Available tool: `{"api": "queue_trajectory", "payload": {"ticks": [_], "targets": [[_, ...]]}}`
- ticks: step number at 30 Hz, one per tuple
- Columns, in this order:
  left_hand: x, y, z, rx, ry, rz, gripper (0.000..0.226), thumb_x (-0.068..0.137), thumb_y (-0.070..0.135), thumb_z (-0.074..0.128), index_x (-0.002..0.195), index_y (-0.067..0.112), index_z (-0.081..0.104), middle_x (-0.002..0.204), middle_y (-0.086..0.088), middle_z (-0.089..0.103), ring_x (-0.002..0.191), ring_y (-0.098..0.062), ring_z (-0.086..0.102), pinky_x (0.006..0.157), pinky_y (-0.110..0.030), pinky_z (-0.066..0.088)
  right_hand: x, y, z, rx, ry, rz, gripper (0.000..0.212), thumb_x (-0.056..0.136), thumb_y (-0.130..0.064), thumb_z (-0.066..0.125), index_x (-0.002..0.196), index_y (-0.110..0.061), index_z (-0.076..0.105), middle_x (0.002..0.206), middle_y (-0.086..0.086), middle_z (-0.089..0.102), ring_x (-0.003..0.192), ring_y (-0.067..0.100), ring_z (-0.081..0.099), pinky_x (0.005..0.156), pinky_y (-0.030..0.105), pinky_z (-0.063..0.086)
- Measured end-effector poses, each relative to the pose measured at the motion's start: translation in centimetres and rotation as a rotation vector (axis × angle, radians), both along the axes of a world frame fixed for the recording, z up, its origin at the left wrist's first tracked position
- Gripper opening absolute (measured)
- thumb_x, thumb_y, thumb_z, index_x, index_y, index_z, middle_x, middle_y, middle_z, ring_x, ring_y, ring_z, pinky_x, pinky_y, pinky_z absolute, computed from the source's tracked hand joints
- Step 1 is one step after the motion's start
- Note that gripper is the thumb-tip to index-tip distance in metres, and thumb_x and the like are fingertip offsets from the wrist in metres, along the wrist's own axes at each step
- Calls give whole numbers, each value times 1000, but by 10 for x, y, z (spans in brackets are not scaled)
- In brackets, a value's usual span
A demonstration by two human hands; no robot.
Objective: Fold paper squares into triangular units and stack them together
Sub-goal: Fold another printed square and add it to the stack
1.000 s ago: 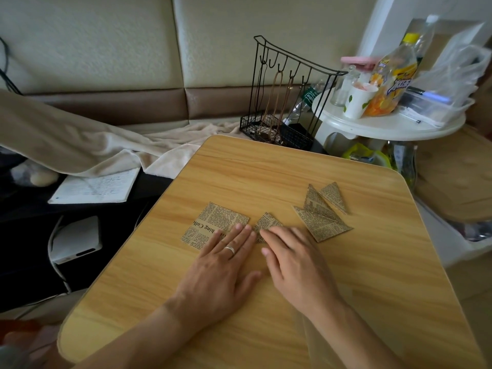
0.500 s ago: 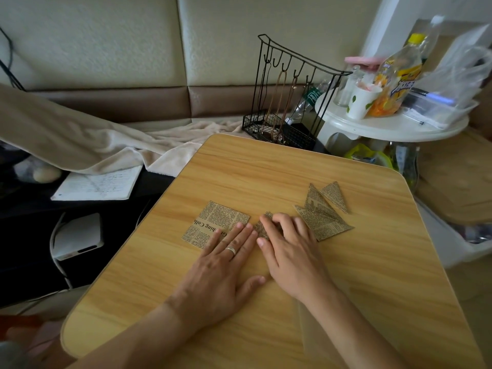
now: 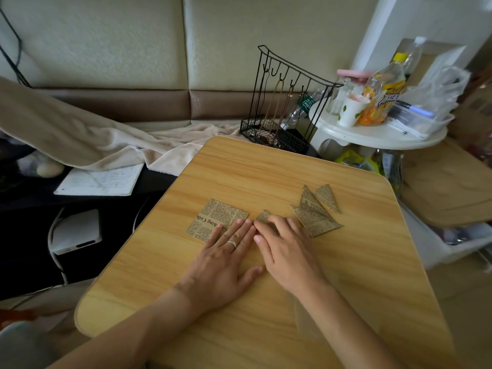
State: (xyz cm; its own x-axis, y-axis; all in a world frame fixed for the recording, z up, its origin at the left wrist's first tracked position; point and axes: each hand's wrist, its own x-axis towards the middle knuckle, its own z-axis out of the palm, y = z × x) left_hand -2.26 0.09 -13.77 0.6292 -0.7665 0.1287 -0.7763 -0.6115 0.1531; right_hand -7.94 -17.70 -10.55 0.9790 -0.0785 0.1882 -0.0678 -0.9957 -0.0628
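Left hand: the left hand (image 3: 223, 265) lies palm down on the desk (image 3: 346, 275), fingers straight and close together, thumb spread toward the other hand; its fingertips rest on the near edge of the flat paper square (image 3: 217, 219). It grasps nothing. A ring (image 3: 232, 243) sits on one finger.
Right hand: the right hand (image 3: 288, 251) lies palm down just right of the left hand, fingers extended and pressing flat on the paper being folded (image 3: 263, 216), which mostly hides under them; only a small corner shows past the fingertips. Nothing is gripped.
Forearms: both reach in from the near edge of the desk and converge toward its middle.
Flat paper square: newsprint pattern, lying just left of the paper being folded.
Folded triangular units: a small overlapping pile of folded triangular units (image 3: 314, 213) lies on the desk, just right of the right hand's fingers.
Beyond the desk: a black wire rack (image 3: 282, 102) stands past the far edge; a round white side table (image 3: 378, 134) with an orange drink bottle (image 3: 383, 94) is to the right of the rack.
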Motion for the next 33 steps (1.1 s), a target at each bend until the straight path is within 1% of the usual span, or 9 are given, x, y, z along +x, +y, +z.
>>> {"api": "queue_trajectory", "payload": {"ticks": [3, 6, 11, 13, 16, 19, 24, 29, 33], "targets": [[0, 0, 0, -5, 5, 1, 83, 96, 72, 10, 164, 23, 4, 170, 8, -5, 155, -7, -14, 128, -40, 1, -5, 7, -5, -17, 46, -43, 57, 107, -52, 19, 151, -31, 47, 148, -6, 48, 126, 22, 47, 104, 42, 41], [-2, 0, 2, -6, 8, 10, 82, 96, 69, 10, 164, 22, 9, 171, 7, 0, 156, -8, -11, 128, -40, 1, 0, 11, -7, -37, 40, -112, 54, 107, -52, 24, 153, -29, 44, 149, -8, 46, 129, 21, 45, 100, 41, 39], [-4, 0, 5, 34, -4, 17, 83, 94, 67, 1, 164, 23, 2, 170, 7, -8, 155, -8, -18, 128, -38, -5, 1, 12, -6, -32, 47, -114, 60, 107, -53, 20, 154, -25, 45, 150, -9, 47, 130, 21, 46, 101, 42, 39], [-4, 0, 6, 24, -4, 13, 82, 95, 67, 5, 164, 22, 3, 170, 7, -7, 155, -8, -17, 128, -37, -6, -3, 10, -5, 4, -5, -72, 60, 108, -50, 20, 148, -21, 54, 145, -6, 53, 125, 22, 52, 103, 42, 42], [-3, 1, 4, 3, -3, 8, 81, 97, 66, 8, 164, 22, 4, 170, 6, -5, 155, -8, -15, 128, -36, -7, -13, 10, -10, 66, -164, 18, 47, 109, -41, 32, 124, -17, 69, 127, -4, 63, 113, 21, 59, 97, 41, 46], [-2, 1, 2, -3, -10, 4, 80, 97, 66, 10, 164, 23, 4, 171, 7, -3, 155, -7, -14, 128, -37, -4, -20, 13, -16, 91, -210, 61, 40, 108, -37, 39, 123, -17, 70, 122, -6, 65, 112, 17, 60, 95, 37, 48], [-2, 1, 2, -73, -4, 4, 78, 99, 66, 19, 163, 21, 16, 170, 5, 7, 157, -8, -4, 129, -36, 2, -24, 10, -18, 63, -269, -55, 33, 102, -29, 46, 119, -18, 73, 115, -6, 68, 107, 19, 63, 89, 42, 49], [-2, 2, 3, -66, -20, 0, 78, 99, 67, 19, 163, 22, 13, 170, 7, 4, 157, -6, -6, 129, -35, 0, -25, 10, -19, 23, -275, -157, 32, 99, -27, 48, 113, -16, 74, 110, -4, 69, 104, 21, 65, 86, 43, 48], [-3, 2, 4, -51, -24, 8, 79, 98, 68, 18, 163, 22, 12, 170, 7, 3, 156, -6, -7, 129, -36, 1, -27, -3, -15, -56, -276, -244, 22, 96, -22, 57, 102, -13, 77, 100, 1, 70, 93, 25, 68, 89, 44, 47]]}}
